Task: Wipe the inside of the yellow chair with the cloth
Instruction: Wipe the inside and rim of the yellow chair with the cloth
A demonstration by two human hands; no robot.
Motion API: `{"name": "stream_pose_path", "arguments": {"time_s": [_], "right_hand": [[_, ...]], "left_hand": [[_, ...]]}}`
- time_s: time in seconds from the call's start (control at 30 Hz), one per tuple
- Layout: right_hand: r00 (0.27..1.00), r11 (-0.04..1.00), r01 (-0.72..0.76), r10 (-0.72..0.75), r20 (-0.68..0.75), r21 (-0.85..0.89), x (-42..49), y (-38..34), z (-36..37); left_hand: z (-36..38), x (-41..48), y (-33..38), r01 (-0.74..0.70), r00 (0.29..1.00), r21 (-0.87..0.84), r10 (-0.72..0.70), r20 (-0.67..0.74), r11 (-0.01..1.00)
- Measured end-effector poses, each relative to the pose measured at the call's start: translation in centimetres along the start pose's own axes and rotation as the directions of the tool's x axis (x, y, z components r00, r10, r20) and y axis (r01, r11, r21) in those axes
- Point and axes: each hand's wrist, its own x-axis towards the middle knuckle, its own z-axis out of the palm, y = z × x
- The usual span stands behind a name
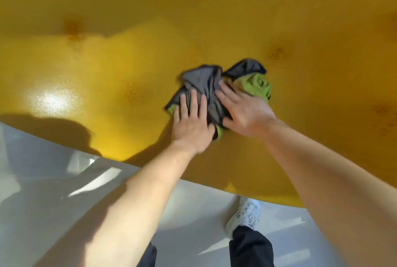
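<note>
The yellow chair (pixel 107 68) fills most of the head view as a wide, glossy, curved inner surface with brownish dimpled spots. A crumpled cloth (pixel 206 84), grey on one side and green on the other, lies on that surface right of centre. My left hand (pixel 192 122) presses flat on the cloth's lower left part, fingers spread. My right hand (pixel 245 109) presses flat on the cloth's right part, beside the bunched green fold (pixel 257 86). Both palms cover the middle of the cloth.
The chair's rounded front edge (pixel 150 167) runs from the left side down to the lower right. Below it is a pale grey floor (pixel 53 180) with sunlit patches and shadows. My white shoe (pixel 245 213) and dark trouser legs stand close under the edge.
</note>
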Motion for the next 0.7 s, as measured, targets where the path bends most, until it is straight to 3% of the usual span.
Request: {"name": "stream_pose_path", "arguments": {"time_s": [0.1,0.2,0.33,0.43,0.53,0.63,0.7], "right_hand": [[0.988,0.987,-0.13,0.136,-0.068,0.09,0.2,-1.2,0.8],[0.979,0.969,-0.203,0.198,0.047,0.144,-4.5,-4.1,2.6],[0.953,0.976,-0.175,0.135,0.272,0.13,-12.6,-5.2,2.2],[0.93,0.985,-0.173,0.169,0.325,-0.016,-17.5,-4.4,0.5],[0.904,0.922,-0.254,0.334,0.267,-0.294,-20.8,-0.8,-3.4],[0.849,0.765,-0.4,0.517,0.111,-0.504,-21.7,4.3,-9.0],[0.839,0.718,-0.453,0.544,0.02,-0.528,-21.5,6.6,-11.4]], "left_hand": [[0.2,2.1,1.4,0.062,0.998,-0.038,-0.063,-0.017,0.997],[1.8,-1.8,2.0,-0.022,0.999,0.008,0.022,0.044,1.0],[1.5,-10.2,4.0,-0.182,0.927,-0.044,0.186,0.325,0.982],[-0.1,-13.9,6.9,-0.231,0.856,-0.088,0.245,0.456,0.969],[-1.7,-13.1,12.3,-0.154,0.844,-0.358,0.311,0.437,0.921],[-5.6,-8.9,20.1,-0.122,0.883,-0.68,0.392,0.258,0.723],[-8.5,-6.5,23.7,-0.168,0.903,-0.772,0.409,0.129,0.614]]}}
